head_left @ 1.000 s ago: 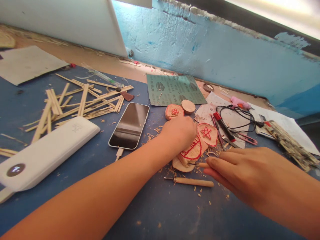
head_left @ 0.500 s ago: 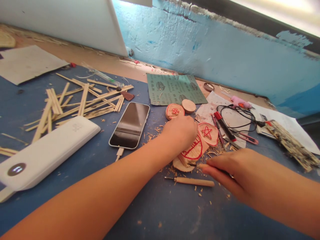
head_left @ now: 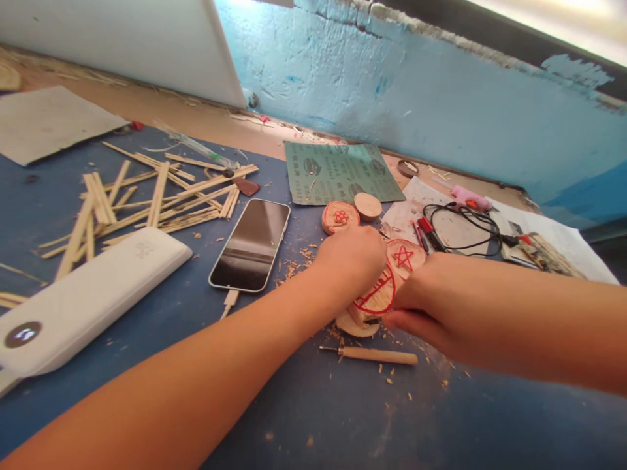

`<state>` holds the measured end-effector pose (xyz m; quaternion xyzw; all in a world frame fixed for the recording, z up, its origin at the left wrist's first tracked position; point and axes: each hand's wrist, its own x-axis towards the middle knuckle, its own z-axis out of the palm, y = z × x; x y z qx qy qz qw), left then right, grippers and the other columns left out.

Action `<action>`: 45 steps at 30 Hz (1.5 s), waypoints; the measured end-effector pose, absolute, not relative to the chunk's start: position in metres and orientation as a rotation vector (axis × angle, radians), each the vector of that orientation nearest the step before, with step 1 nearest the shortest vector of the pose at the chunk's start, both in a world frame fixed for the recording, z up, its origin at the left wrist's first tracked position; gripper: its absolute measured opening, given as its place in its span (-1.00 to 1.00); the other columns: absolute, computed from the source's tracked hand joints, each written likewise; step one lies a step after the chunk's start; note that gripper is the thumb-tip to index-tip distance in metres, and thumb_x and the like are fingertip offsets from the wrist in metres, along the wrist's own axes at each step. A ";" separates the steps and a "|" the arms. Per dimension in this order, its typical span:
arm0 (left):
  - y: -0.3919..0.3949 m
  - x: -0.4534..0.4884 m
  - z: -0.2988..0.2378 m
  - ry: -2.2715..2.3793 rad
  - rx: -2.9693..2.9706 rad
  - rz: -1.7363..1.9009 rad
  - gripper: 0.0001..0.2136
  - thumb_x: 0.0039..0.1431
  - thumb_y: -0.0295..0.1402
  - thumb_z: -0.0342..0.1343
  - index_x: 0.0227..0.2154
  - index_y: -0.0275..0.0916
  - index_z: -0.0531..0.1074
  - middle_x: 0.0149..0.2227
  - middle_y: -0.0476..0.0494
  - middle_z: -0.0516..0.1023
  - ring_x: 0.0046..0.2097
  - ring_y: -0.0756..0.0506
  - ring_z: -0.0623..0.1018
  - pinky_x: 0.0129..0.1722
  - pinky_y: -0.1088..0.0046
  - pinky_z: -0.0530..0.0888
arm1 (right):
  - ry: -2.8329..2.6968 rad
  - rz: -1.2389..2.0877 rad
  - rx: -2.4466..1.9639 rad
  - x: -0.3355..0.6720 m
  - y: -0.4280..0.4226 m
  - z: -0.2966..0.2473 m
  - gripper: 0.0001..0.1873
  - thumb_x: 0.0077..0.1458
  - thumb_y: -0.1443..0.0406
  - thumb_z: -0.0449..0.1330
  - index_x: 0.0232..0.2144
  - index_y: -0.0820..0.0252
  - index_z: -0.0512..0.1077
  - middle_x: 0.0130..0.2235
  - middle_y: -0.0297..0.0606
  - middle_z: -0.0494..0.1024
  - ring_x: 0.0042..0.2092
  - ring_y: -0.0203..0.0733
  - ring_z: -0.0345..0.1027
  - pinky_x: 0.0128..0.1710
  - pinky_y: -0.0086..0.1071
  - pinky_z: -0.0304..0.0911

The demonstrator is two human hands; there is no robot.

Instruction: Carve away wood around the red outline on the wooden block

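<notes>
My left hand [head_left: 353, 256] is closed over the top of a round wooden disc with red drawn lines [head_left: 376, 298], holding it on the blue table [head_left: 304, 405]. My right hand [head_left: 431, 307] is closed around a small wooden-handled carving tool whose tip touches the disc's lower edge; most of the tool is hidden by my fingers. A second carving tool [head_left: 369, 354] lies loose just in front of the disc. Another disc with a red star [head_left: 404, 256] lies right behind it, and a disc with a red flower [head_left: 339, 216] sits further back.
A phone [head_left: 251, 244] on a cable and a white power bank [head_left: 88, 300] lie to the left, behind them several wooden sticks [head_left: 157, 196]. Green sandpaper [head_left: 337, 173], a plain disc [head_left: 367, 205], markers, a black cable [head_left: 460, 225] and a pink glue gun [head_left: 467, 196] lie at the back right.
My right hand has moved left and up with the carving tool, bringing its tip to the disc's lower edge. My left hand stays on the disc.
</notes>
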<state>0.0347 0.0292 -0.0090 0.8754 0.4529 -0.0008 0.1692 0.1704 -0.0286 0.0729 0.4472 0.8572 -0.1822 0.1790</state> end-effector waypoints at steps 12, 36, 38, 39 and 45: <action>0.028 0.033 -0.006 1.294 2.490 0.003 -0.66 0.47 -0.47 -0.12 -0.02 -0.36 0.58 -0.02 -0.41 0.65 0.02 -0.28 0.67 -0.07 0.24 0.60 | 2.882 0.325 0.723 0.166 -0.083 0.074 -0.80 -0.09 0.49 0.21 -0.48 0.16 0.59 -0.50 -0.13 0.61 -0.57 -0.07 0.34 -0.62 -0.18 -0.01; 0.032 0.030 -0.011 1.339 2.463 -0.122 -0.63 0.41 -0.49 -0.16 0.03 -0.38 0.54 -0.01 -0.51 0.62 0.03 -0.36 0.66 -0.09 0.15 0.59 | 2.415 -0.927 2.085 0.192 -0.133 0.007 -0.57 0.51 0.10 0.03 -0.32 0.02 0.59 -0.47 -0.45 0.64 -0.51 -0.27 0.49 -0.51 -0.38 0.22; 0.032 0.030 -0.010 1.342 2.461 -0.138 -0.63 0.39 -0.51 -0.16 0.01 -0.39 0.55 -0.01 -0.53 0.62 0.01 -0.36 0.67 -0.11 0.17 0.60 | 2.451 -0.881 2.090 0.189 -0.135 0.006 -0.56 0.51 0.11 0.03 -0.37 0.03 0.57 -0.51 -0.46 0.60 -0.55 -0.28 0.46 -0.54 -0.38 0.21; 0.031 0.030 -0.009 1.339 2.465 -0.144 -0.63 0.38 -0.52 -0.15 0.01 -0.40 0.55 0.00 -0.54 0.62 0.01 -0.35 0.67 -0.12 0.18 0.60 | 2.492 -0.828 2.079 0.188 -0.137 0.005 -0.56 0.51 0.13 0.03 -0.37 0.04 0.56 -0.51 -0.44 0.60 -0.55 -0.27 0.47 -0.53 -0.38 0.22; 0.031 0.033 -0.010 1.291 2.508 -0.169 -0.66 0.37 -0.56 -0.08 0.04 -0.43 0.55 0.05 -0.59 0.61 0.05 -0.32 0.65 -0.04 0.21 0.58 | 2.635 -0.579 2.126 0.177 -0.145 0.002 -0.58 0.52 0.18 0.01 -0.28 0.11 0.61 -0.48 -0.36 0.64 -0.54 -0.23 0.53 -0.52 -0.39 0.28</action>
